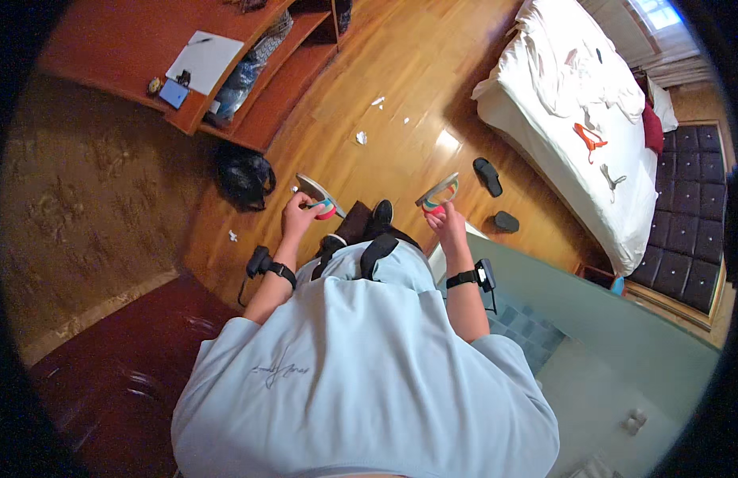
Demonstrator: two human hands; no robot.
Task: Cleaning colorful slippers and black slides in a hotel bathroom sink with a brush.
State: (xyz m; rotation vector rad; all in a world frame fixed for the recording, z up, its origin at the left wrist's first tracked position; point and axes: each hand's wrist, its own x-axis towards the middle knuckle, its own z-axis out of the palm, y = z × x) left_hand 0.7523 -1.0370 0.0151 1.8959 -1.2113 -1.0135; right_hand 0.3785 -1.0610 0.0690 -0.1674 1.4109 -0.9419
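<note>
My left hand (298, 215) grips a slipper (314, 187) by its colourful striped strap. The sole is held on edge above the wooden floor. On the other side, my right hand (447, 223) pinches the striped strap of a matching slipper (437, 190), which is also tilted in the air. Both wrists wear strapped black devices. Below, between the hands, are my feet in black shoes (382, 213), with a dark brown mat-like patch (354, 222) beside them. One black slide sandal (487, 177) lies on the floor beyond my right hand, and another black sandal (506, 221) lies nearer me.
White paper scraps (361, 138) litter the wooden floor (321, 143). A black plastic bag (243, 178) stands beside the reddish wooden desk (124, 36). A bed with white sheets (524, 113) holds clothes hangers (590, 138). A glass partition (584, 310) rises at my right; a dark red door (136, 370) is at left.
</note>
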